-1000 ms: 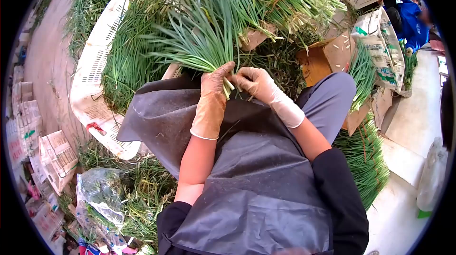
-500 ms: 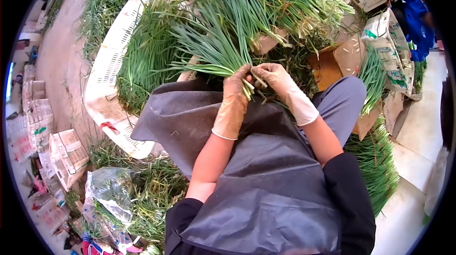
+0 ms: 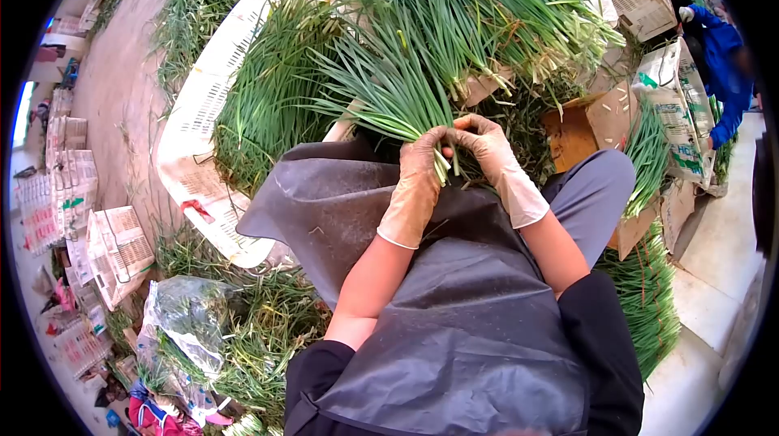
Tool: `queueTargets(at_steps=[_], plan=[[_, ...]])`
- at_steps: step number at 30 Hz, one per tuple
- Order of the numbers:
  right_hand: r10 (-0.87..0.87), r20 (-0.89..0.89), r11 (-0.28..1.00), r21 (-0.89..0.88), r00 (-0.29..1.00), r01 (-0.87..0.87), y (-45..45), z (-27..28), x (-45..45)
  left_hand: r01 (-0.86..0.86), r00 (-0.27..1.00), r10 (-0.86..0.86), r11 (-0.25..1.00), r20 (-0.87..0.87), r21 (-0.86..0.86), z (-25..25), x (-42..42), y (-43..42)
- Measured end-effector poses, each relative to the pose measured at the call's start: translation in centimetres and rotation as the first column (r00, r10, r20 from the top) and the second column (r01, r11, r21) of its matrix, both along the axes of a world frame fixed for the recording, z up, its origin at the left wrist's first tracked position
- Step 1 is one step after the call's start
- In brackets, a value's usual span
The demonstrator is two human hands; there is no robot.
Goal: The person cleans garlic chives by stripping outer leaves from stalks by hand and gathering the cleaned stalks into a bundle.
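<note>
My left hand [image 3: 419,161], in a soiled, pale rubber glove, is closed round the lower stems of a bunch of green chives [image 3: 398,95]. The long leaves fan out away from me, and the pale cut ends stick out below the fingers. My right hand [image 3: 485,148], gloved too, pinches at the stems right beside the left thumb; its fingertips are partly hidden. Both hands are above the dark apron [image 3: 324,192] over my lap. Beyond them lies a big pile of chives [image 3: 479,14].
A white plastic basket [image 3: 185,123] holding chives stands on the left. A cardboard box [image 3: 596,123] is on the right, near tied chives [image 3: 641,290]. At the lower left is a clear plastic bag [image 3: 191,314] among loose trimmings. A person in blue [image 3: 722,71] is at the upper right.
My right hand has moved in against the left hand at the stems; the stem ends it held apart are now close to the bunch. The view has shifted slightly.
</note>
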State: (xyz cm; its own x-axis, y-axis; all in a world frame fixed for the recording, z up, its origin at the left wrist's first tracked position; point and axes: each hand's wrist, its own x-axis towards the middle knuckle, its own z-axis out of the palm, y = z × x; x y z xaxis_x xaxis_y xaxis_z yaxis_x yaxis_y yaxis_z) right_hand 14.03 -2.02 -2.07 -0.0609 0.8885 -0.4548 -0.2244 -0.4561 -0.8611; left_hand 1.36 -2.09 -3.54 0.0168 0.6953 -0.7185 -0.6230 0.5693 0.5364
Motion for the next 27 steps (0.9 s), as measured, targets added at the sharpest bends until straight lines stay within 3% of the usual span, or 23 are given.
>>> queueTargets(at_steps=[3,5,8,9,11,13,15,16,17,18,20,21,22,23,24,25,27], plan=[[-0.078,0.094,0.996,0.059,0.992,0.073,-1.0,-1.3,0.7,-0.014,0.993,0.022,0.997,-0.113,0.071,0.0,0.3,-0.3],[-0.085,0.040,0.996,0.012,0.996,0.085,-1.6,-1.0,1.0,0.001,0.980,0.016,0.996,-0.199,0.085,-0.3,0.1,-0.2],[-0.050,0.021,0.999,-0.008,0.999,0.050,-2.1,-1.1,1.7,-0.045,0.998,0.043,0.998,0.043,0.053,-0.6,0.4,0.0],[-0.051,0.027,0.999,-0.014,0.998,0.051,-1.9,-1.2,1.8,-0.044,0.998,0.042,0.998,0.049,0.047,-0.7,0.6,-0.2],[0.004,0.177,0.981,0.192,0.984,-0.038,-1.5,-1.2,1.5,0.033,0.997,-0.038,0.997,0.067,0.076,-0.3,0.8,-0.3],[0.114,0.373,0.934,0.276,0.921,-0.227,-1.7,-0.1,1.5,-0.037,0.998,0.032,0.994,0.054,0.106,0.2,0.4,0.0],[0.283,0.335,0.910,0.203,0.899,-0.363,-2.4,0.2,2.9,-0.137,0.987,0.150,0.974,-0.059,0.183,0.5,-1.2,0.8],[0.374,0.346,0.904,0.071,0.860,-0.422,-2.6,-0.3,4.2,-0.216,0.974,0.227,0.948,-0.022,0.236,1.4,-1.9,1.3],[0.556,0.509,0.797,-0.105,0.657,-0.594,-2.5,-0.5,6.0,-0.295,0.953,0.302,0.913,0.019,0.283,2.6,-2.8,1.7],[0.558,0.512,0.795,-0.104,0.653,-0.598,-2.3,-1.2,6.8,-0.301,0.952,0.300,0.878,0.063,0.371,3.5,-3.6,1.9],[0.370,0.921,0.826,-0.267,0.121,-0.497,-2.1,-1.7,7.7,-0.312,0.950,0.276,0.853,0.146,0.418,5.7,-4.3,1.8],[0.239,0.947,0.854,-0.309,-0.212,-0.419,-1.4,-1.9,8.1,-0.296,0.955,0.243,0.834,0.170,0.466,6.6,-4.3,1.8],[-0.070,0.998,0.867,0.058,-0.005,-0.494,0.0,-1.1,7.0,-0.300,0.953,0.249,0.834,0.170,0.464,6.2,-4.0,1.9],[0.011,0.993,0.921,0.037,0.119,-0.389,2.3,1.3,4.3,-0.307,0.949,0.239,0.848,0.206,0.432,5.3,-3.4,1.8],[-0.268,0.956,0.847,0.294,0.122,-0.443,3.7,1.3,2.4,-0.307,0.944,0.221,0.862,0.244,0.405,4.4,-2.7,1.7],[-0.281,0.959,0.838,0.240,-0.012,-0.491,5.3,1.6,0.8,-0.298,0.941,0.220,0.900,0.258,0.319,3.5,-2.2,1.6],[0.039,0.971,0.920,-0.127,-0.235,-0.371,8.9,-1.6,0.2,-0.189,0.965,0.139,0.956,0.223,0.222,2.5,-2.0,1.4]])
